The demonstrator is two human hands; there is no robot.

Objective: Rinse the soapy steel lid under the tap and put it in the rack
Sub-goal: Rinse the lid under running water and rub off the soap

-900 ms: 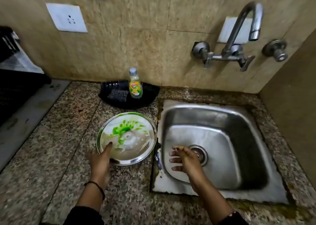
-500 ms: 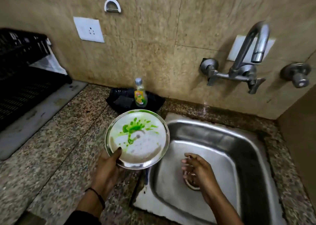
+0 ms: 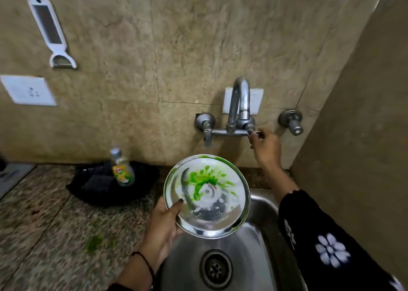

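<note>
- Left hand (image 3: 162, 224) holds the lid (image 3: 207, 196) at its lower-left rim: thumb on the top face, fingers underneath, grip clenched on the lid.
- Left forearm comes up from the bottom edge, a black band on the wrist, palm turned toward the lid.
- Lid is lifted over the back-left part of the sink (image 3: 260, 242), tilted toward the camera, below and a bit left of the tap (image 3: 239, 105) spout.
- Lid's face carries green soap smears and white foam around the centre knob.
- Right hand (image 3: 265, 148) is raised to the wall, fingertips pinched on the tap's right handle; grip closed on the handle.
- Right arm stretches up and forward across the sink's right side, in a dark sleeve with white flowers.
- No water is seen from the spout.
- Drain (image 3: 216, 268) lies below the lid, near the bottom edge.
- Soap bottle (image 3: 122, 168) stands upright on a black tray (image 3: 110, 189) on the table (image 3: 44, 235), left of the lid, apart from it.
- Green smear on the table left of the left wrist.
- Peeler (image 3: 51, 31) hangs on the wall upper left, socket (image 3: 27, 90) below it.
</note>
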